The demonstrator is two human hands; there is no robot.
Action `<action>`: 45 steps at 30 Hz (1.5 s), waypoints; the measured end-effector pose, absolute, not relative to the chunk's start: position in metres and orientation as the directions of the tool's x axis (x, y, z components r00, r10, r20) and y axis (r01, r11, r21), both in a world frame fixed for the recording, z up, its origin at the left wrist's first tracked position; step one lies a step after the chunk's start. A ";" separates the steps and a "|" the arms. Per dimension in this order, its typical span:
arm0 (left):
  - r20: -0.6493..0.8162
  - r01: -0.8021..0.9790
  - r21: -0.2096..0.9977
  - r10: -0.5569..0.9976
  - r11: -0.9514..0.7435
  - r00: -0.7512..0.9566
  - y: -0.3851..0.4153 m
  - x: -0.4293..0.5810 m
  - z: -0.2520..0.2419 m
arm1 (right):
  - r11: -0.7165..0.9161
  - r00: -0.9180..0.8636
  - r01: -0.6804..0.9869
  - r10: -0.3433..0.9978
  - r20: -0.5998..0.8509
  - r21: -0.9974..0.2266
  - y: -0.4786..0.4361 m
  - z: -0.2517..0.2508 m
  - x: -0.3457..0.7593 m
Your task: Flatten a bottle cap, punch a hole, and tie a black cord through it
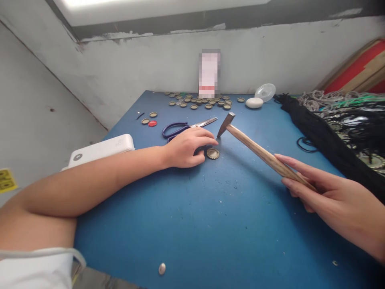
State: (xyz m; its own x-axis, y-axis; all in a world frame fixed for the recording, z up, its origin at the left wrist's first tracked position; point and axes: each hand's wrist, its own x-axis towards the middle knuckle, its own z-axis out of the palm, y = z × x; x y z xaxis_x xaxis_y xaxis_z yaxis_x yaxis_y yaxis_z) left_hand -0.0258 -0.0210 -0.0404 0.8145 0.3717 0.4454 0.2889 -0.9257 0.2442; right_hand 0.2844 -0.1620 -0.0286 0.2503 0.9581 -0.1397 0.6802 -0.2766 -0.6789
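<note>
My right hand [333,200] grips the wooden handle of a small hammer [255,146], whose metal head [226,123] hangs just above the blue table [210,216]. My left hand [188,147] rests on the table with fingers curled, the fingertips touching a bottle cap [213,153] that lies open side up. What, if anything, sits under those fingers is hidden. The hammer head is a short way above and to the right of the cap.
Blue-handled scissors [183,127] lie behind my left hand. Several bottle caps [198,102] are scattered at the back, with a red cap [152,123] at left. A white box [100,150] sits at the left edge; black cords [327,140] and wire rings [343,98] lie at right.
</note>
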 end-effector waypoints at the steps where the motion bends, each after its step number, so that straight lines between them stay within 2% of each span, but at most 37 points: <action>1: 0.429 0.283 0.241 0.363 -0.928 0.827 -0.021 -0.026 -0.040 | -0.276 0.234 0.687 0.960 -0.155 -0.672 -0.162 -0.029 0.286; 4: 0.405 0.289 0.245 0.368 -0.926 0.837 -0.020 -0.027 -0.041 | -0.279 0.218 0.692 0.960 -0.176 -0.665 -0.162 -0.027 0.287; 11: 0.455 0.273 0.213 0.342 -0.938 0.822 -0.022 -0.026 -0.040 | -0.322 0.297 0.662 0.942 -0.158 -0.677 -0.163 -0.023 0.277; 18: 0.454 0.306 0.169 0.349 -0.937 0.819 -0.020 -0.024 -0.043 | -0.282 0.244 0.697 0.958 -0.151 -0.660 -0.163 -0.028 0.281; 23: 0.445 0.326 0.187 0.375 -0.927 0.813 -0.021 -0.023 -0.042 | -0.283 0.242 0.695 0.958 -0.156 -0.661 -0.163 -0.027 0.282; 30: 0.608 0.221 0.231 0.318 -0.948 0.728 -0.022 -0.025 -0.036 | -0.211 0.187 0.783 0.977 -0.102 -0.585 -0.164 -0.026 0.285; 32: 0.633 0.200 0.278 0.336 -0.940 0.697 -0.025 -0.025 -0.030 | -0.178 0.184 0.782 0.982 -0.051 -0.597 -0.166 -0.024 0.281; 34: 0.610 0.188 0.404 0.417 -0.895 0.674 -0.032 -0.022 -0.023 | -0.159 0.243 0.763 0.969 0.049 -0.626 -0.170 -0.020 0.274; 36: 0.498 0.183 0.595 0.538 -0.783 0.681 -0.042 -0.018 -0.015 | -0.129 0.270 0.750 0.955 0.122 -0.649 -0.173 -0.015 0.264; 37: 0.397 0.198 0.691 0.594 -0.695 0.700 -0.048 -0.015 -0.012 | -0.100 0.255 0.743 0.956 0.142 -0.661 -0.174 -0.012 0.257; 38: 0.300 0.205 0.777 0.636 -0.595 0.711 -0.053 -0.012 -0.010 | -0.056 0.218 0.734 0.963 0.157 -0.677 -0.175 -0.009 0.250; 40: 0.198 0.138 0.902 0.675 -0.410 0.711 -0.062 -0.007 -0.006 | 0.063 0.118 0.692 0.973 0.198 -0.719 -0.172 -0.003 0.232; 42: 0.197 0.073 0.946 0.742 -0.315 0.641 -0.065 -0.005 -0.005 | 0.213 -0.074 0.614 0.974 0.213 -0.760 -0.166 0.002 0.214; 45: 0.335 0.138 0.900 0.858 -0.414 0.388 -0.052 -0.011 -0.002 | 0.320 -0.295 0.500 0.937 0.190 -0.805 -0.146 0.010 0.188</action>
